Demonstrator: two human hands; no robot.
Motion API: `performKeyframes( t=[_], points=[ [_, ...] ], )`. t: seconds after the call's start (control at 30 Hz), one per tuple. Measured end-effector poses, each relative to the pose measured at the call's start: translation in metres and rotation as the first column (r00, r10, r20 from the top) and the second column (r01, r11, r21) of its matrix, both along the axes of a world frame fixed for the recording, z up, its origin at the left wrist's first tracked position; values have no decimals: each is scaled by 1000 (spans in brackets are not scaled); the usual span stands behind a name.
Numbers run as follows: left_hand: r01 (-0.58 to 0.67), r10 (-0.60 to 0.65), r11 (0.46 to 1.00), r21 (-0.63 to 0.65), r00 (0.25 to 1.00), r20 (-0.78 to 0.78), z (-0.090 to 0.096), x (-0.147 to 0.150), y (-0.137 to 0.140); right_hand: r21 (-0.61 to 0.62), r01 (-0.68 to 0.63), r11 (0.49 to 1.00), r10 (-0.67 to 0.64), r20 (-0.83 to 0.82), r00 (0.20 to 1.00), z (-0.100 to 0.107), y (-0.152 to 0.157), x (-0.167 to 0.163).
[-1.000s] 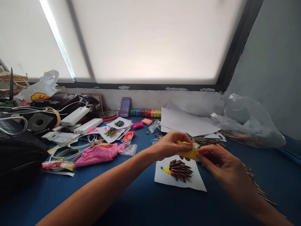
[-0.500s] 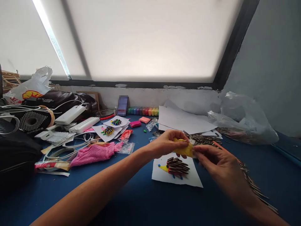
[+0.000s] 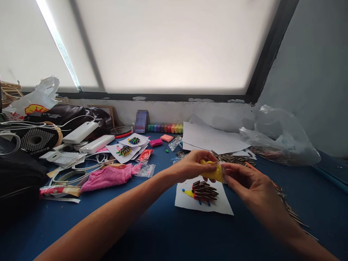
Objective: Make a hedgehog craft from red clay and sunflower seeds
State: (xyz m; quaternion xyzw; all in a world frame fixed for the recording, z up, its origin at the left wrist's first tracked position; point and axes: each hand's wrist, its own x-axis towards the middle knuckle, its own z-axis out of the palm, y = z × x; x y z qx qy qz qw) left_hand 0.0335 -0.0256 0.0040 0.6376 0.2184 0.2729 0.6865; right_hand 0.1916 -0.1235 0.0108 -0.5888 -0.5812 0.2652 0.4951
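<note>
Between my two hands is a small clear packet of yellow modelling clay [image 3: 213, 173], held up over the table. My left hand [image 3: 196, 164] grips its body, fingers curled round it. At the packet's right end, my right hand [image 3: 246, 181] pinches the clear plastic between thumb and fingers. Below them lies a white sheet [image 3: 187, 207] bearing a hedgehog figure [image 3: 205, 191]. Dark striped seed shells form its spines, with a yellow clay snout, a blue nose and blue feet.
Sunflower seeds [image 3: 233, 158] lie behind and right of my hands, near white paper sheets [image 3: 212, 139] and a plastic bag [image 3: 285, 141]. Coloured clay blocks [image 3: 165, 128] line the wall. Leftward are two finished figures [image 3: 124, 150], a pink cloth [image 3: 108, 177], cables and white power banks [image 3: 81, 132].
My right fingers have shifted slightly up along the packet's clear end. My left hand keeps its grip, and the view has moved a little.
</note>
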Motion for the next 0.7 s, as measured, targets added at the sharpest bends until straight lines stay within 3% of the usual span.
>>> performKeyframes(
  t=[0.23,0.43,0.7],
  points=[
    [-41,42,999,19,996,-82,-1,-2,0,-10,-85,996,85,-25,996,-2,1,4],
    [-67,71,996,50,995,-76,-3,0,-1,3,-105,994,105,88,991,-6,2,6],
    [-31,30,999,-16,999,-27,0,1,-2,90,-139,986,111,260,959,-8,1,8]
  ],
)
